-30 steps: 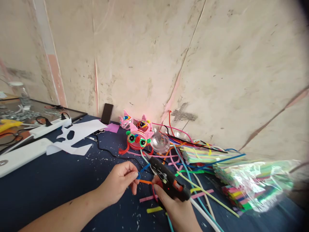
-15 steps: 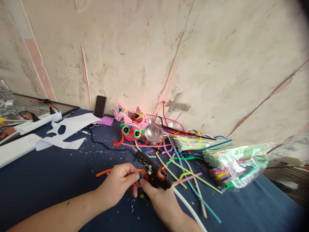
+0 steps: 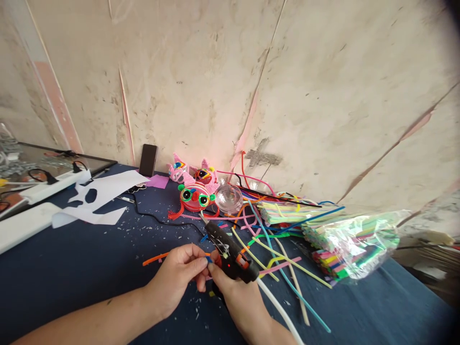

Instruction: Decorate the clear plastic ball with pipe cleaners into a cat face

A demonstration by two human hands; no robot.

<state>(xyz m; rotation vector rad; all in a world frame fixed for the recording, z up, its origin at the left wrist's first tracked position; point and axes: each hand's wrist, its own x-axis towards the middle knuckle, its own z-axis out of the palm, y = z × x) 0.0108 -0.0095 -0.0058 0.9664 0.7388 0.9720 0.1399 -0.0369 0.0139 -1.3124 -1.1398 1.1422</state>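
My right hand (image 3: 239, 297) is closed around a black hot glue gun (image 3: 230, 251), whose nozzle points up and left, away from me. A long white glue stick (image 3: 278, 306) runs out of its back end. Between thumb and finger my left hand (image 3: 183, 268) pinches a small blue piece (image 3: 208, 259), perhaps pipe cleaner; my right thumb touches it too. Beyond the nozzle sits a red and pink animal-face ornament (image 3: 196, 196) with green-rimmed eyes. Beside it lies a clear plastic dome (image 3: 229, 199). Much of the glue gun's handle is hidden by my right hand.
Loose pipe cleaners (image 3: 283, 268) and a plastic bag of them (image 3: 355, 244) cover the right side. Two more pink ornaments (image 3: 204, 173) stand by the wall. Left are cut white paper (image 3: 108, 191), a phone (image 3: 148, 160), a power strip (image 3: 57, 184) and a black cord (image 3: 154, 216).
Both hands stay together on the small blue piece. The glue gun has shifted very slightly to the right, and the view has moved a little.
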